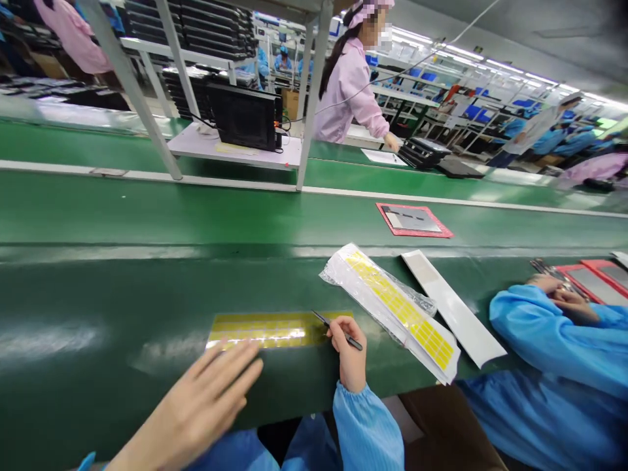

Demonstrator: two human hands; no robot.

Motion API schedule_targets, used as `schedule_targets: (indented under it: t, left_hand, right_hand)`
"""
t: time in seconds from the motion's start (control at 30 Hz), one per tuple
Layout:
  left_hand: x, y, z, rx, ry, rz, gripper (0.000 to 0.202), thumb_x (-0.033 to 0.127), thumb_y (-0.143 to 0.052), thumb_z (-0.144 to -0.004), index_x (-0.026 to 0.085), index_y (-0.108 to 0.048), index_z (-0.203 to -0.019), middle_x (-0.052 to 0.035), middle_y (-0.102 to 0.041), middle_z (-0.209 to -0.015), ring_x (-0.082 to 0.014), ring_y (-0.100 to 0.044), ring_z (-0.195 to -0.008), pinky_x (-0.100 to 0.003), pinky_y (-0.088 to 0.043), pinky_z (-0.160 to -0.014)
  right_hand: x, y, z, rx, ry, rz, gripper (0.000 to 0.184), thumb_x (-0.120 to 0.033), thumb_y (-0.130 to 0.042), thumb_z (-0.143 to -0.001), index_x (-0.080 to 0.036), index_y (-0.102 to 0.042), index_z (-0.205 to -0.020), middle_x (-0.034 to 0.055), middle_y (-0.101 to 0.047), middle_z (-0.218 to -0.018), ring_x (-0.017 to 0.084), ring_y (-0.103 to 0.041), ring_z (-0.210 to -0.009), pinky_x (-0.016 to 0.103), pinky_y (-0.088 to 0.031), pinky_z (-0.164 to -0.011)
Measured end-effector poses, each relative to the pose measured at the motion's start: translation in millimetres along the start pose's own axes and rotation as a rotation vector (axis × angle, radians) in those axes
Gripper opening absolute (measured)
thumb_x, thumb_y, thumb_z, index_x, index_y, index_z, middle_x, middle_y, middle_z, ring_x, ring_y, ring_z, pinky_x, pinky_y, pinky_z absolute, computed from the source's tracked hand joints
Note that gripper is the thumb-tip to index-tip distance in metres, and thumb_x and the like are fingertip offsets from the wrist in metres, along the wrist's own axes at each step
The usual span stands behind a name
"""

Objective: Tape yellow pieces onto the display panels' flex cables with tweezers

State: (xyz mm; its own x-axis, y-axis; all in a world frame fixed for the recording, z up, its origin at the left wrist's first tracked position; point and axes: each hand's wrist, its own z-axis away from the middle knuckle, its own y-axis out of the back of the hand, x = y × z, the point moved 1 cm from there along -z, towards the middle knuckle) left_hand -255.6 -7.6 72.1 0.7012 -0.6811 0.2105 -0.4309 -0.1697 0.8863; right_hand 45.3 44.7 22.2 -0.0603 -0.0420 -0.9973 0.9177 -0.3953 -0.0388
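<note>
A long sheet of yellow stickers (267, 328) lies flat on the green bench in front of me. My left hand (206, 399) is open, fingers stretched out, fingertips at the sheet's near edge. My right hand (350, 356) is closed on black tweezers (336, 329), whose tip rests at the sheet's right end. Both my sleeves are blue.
A plastic bag of yellow sticker sheets (392, 307) and a white backing strip (454, 307) lie to the right. A red-framed tray (415, 220) sits on the green conveyor. A co-worker in blue (554, 347) works at my right; a person in pink (350, 85) stands across.
</note>
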Motion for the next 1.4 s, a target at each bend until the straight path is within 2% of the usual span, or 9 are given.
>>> schedule_targets:
  t: [0.1,0.2,0.3,0.43,0.57,0.8,0.93,1.13,1.4]
  left_hand:
    - [-29.9,-27.3,5.9,-0.049,-0.089,-0.182,0.058,0.041,-0.044,-0.101,0.021,-0.035,-0.154,-0.0078,-0.044,-0.154,-0.0262,-0.045,-0.139,-0.043,-0.028,-0.121]
    - [-36.4,-43.9,20.9,-0.088,-0.079,-0.234,0.066,0.048,-0.045,-0.099,0.017,-0.031,-0.156,-0.01,-0.039,-0.157,-0.0263,-0.041,-0.142,-0.041,-0.03,-0.12]
    - [-13.8,-54.1,20.0,-0.12,-0.093,-0.167,0.069,0.05,-0.046,-0.098,0.016,-0.03,-0.156,-0.0098,-0.037,-0.158,-0.0249,-0.039,-0.144,-0.038,-0.033,-0.119]
    - [36.3,-72.6,-9.2,-0.128,-0.07,-0.06,0.07,0.049,-0.047,-0.1,0.015,-0.026,-0.158,-0.0117,-0.035,-0.159,-0.0258,-0.036,-0.146,-0.041,-0.032,-0.12]
    - [69.4,-90.9,-34.5,-0.209,-0.017,0.064,0.067,0.041,-0.047,-0.102,0.013,-0.023,-0.158,-0.0136,-0.028,-0.162,-0.0279,-0.027,-0.149,-0.046,-0.032,-0.12]
    - [49.7,-73.4,-25.6,-0.205,0.094,0.16,0.052,0.022,-0.044,-0.102,0.014,-0.035,-0.153,-0.0153,-0.024,-0.163,-0.0294,-0.02,-0.151,-0.055,-0.02,-0.123]
    - [33.9,-64.9,-16.2,-0.207,0.193,0.124,0.052,0.021,-0.043,-0.102,0.018,-0.035,-0.153,-0.0153,-0.022,-0.163,-0.0308,-0.019,-0.152,-0.059,-0.021,-0.122]
    - [35.7,-65.2,-17.0,-0.232,0.21,0.12,0.05,0.021,-0.048,-0.101,0.022,-0.041,-0.15,-0.0155,-0.015,-0.165,-0.0334,-0.02,-0.151,-0.06,-0.022,-0.121]
    - [22.0,-56.4,-32.3,-0.104,0.277,0.102,0.04,0.018,-0.049,-0.099,0.014,-0.048,-0.14,-0.0184,-0.051,-0.142,-0.033,-0.047,-0.132,-0.051,-0.043,-0.105]
  right_hand:
    - [-7.3,3.8,4.1,0.022,0.052,0.045,0.029,-0.041,-0.081,-0.069,-0.017,-0.065,-0.077,0.0026,-0.064,-0.069,0.015,-0.059,-0.064,0.024,-0.046,-0.059]
    - [-14.7,9.1,8.2,0.034,0.041,0.024,0.026,-0.039,-0.079,-0.071,-0.018,-0.066,-0.081,0.0025,-0.065,-0.069,0.015,-0.06,-0.063,0.025,-0.047,-0.059]
    - [-18.9,15.4,10.9,0.053,0.022,-0.021,0.026,-0.041,-0.076,-0.075,-0.018,-0.065,-0.084,0.0015,-0.062,-0.062,0.013,-0.054,-0.054,0.023,-0.04,-0.05]
    - [-21.6,23.5,15.8,0.051,0.005,-0.074,0.029,-0.044,-0.074,-0.077,-0.018,-0.066,-0.083,0.0012,-0.06,-0.057,0.009,-0.042,-0.043,0.021,-0.031,-0.042]
    - [-24.2,32.8,25.9,0.046,-0.005,-0.023,0.024,-0.041,-0.072,-0.081,-0.018,-0.07,-0.086,0.0022,-0.063,-0.062,0.01,-0.047,-0.048,0.023,-0.038,-0.047]
    - [-26.5,38.5,39.2,-0.017,-0.046,0.174,0.022,-0.036,-0.07,-0.082,-0.02,-0.076,-0.096,0.0047,-0.068,-0.079,0.017,-0.061,-0.068,0.028,-0.049,-0.06]
    - [-26.1,18.2,37.8,-0.123,-0.076,0.241,0.018,-0.036,-0.07,-0.082,-0.021,-0.074,-0.092,0.0049,-0.07,-0.083,0.019,-0.065,-0.075,0.03,-0.052,-0.067]
    - [-27.8,-21.6,37.2,-0.288,0.036,0.307,0.013,-0.03,-0.069,-0.088,-0.024,-0.077,-0.097,0.0071,-0.069,-0.105,0.021,-0.065,-0.101,0.033,-0.054,-0.087]
    - [-26.5,-21.3,33.8,-0.181,0.022,0.229,0.012,-0.029,-0.072,-0.085,-0.022,-0.076,-0.094,0.0076,-0.071,-0.105,0.022,-0.069,-0.094,0.035,-0.059,-0.082]
